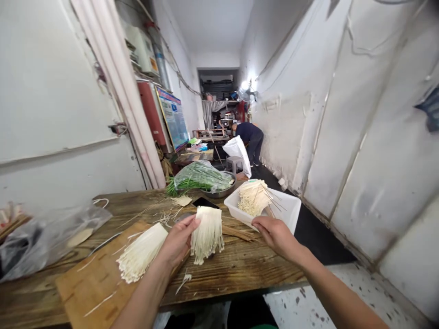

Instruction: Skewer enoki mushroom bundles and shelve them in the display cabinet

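My left hand (183, 237) is closed on a flat bunch of enoki mushrooms (206, 235), its cut edge up and the caps hanging down. Fingers pinched together, my right hand (276, 235) is at the near rim of a white plastic tub (290, 208); whatever is between the fingertips is hidden. In the tub lie skewered enoki (254, 197) with thin sticks poking out. A larger enoki bunch (142, 253) rests on a wooden board (89, 278), left of my left forearm. Bamboo skewers (240, 233) lie on the table between my hands.
Behind are a bagged bundle of green chives (202, 176) over a metal bowl (224, 187), a dark phone (205, 203) and enoki scraps (181, 200). Plastic bags (44, 242) lie at left on the wooden table (219, 278). Farther back, a person (250, 137) bends by a white sack (238, 151).
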